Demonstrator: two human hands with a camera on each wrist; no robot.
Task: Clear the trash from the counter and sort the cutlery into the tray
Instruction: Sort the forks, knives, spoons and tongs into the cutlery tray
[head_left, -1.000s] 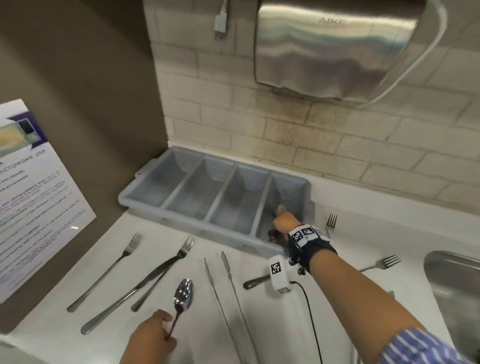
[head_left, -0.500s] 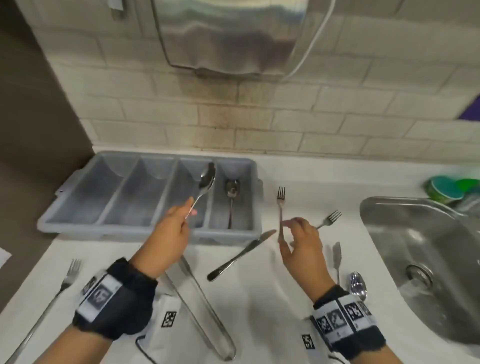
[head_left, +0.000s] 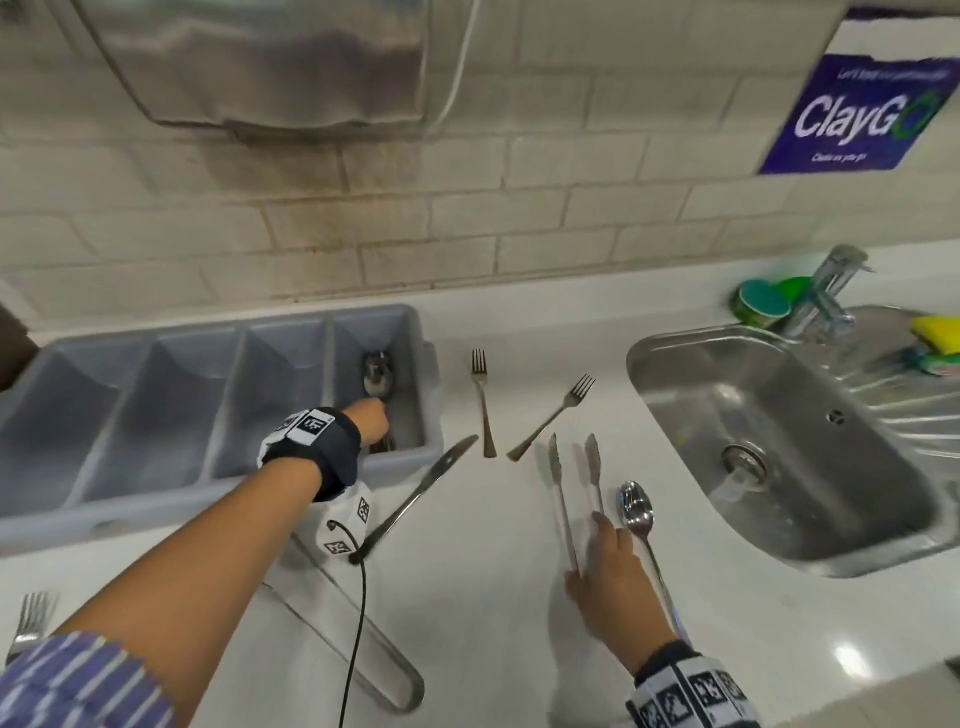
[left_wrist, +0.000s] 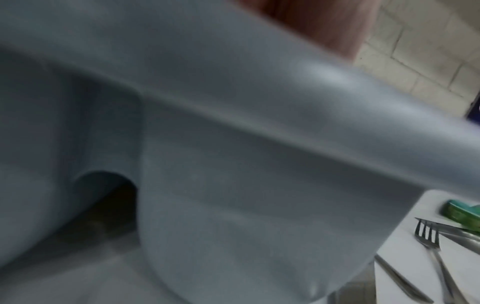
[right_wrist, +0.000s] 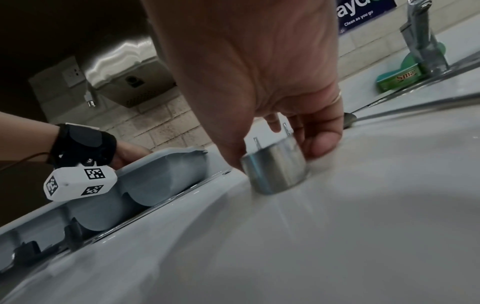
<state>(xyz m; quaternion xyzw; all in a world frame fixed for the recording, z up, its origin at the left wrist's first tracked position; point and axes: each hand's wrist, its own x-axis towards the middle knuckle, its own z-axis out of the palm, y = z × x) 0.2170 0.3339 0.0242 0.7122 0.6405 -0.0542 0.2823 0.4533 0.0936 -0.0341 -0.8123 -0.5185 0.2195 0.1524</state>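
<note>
The grey four-part cutlery tray (head_left: 171, 488) stands at the back left of the white counter. My left hand (head_left: 371, 418) is down in its rightmost compartment, curled over the handle of a spoon (head_left: 378, 376) lying there; the fingertips are hidden. The left wrist view shows only the blurred tray wall (left_wrist: 233, 164). My right hand (head_left: 605, 551) pinches the looped end of the small metal tongs (head_left: 561, 499) between thumb and fingers (right_wrist: 322, 144), with the tongs' loop (right_wrist: 275, 174) on the counter. A second spoon (head_left: 636, 506) lies just right of that hand.
Two forks (head_left: 480, 400) (head_left: 556, 415) and a knife (head_left: 415, 499) lie between tray and sink (head_left: 779, 540). Large tongs (head_left: 358, 654) lie under my left forearm, and another fork (head_left: 31, 618) at the lower left. A green tub (head_left: 763, 306) and sponges sit by the tap.
My left hand has lowered the spoon from above the tray into the rightmost compartment. My right hand has pulled back from the forks and taken hold of the small tongs.
</note>
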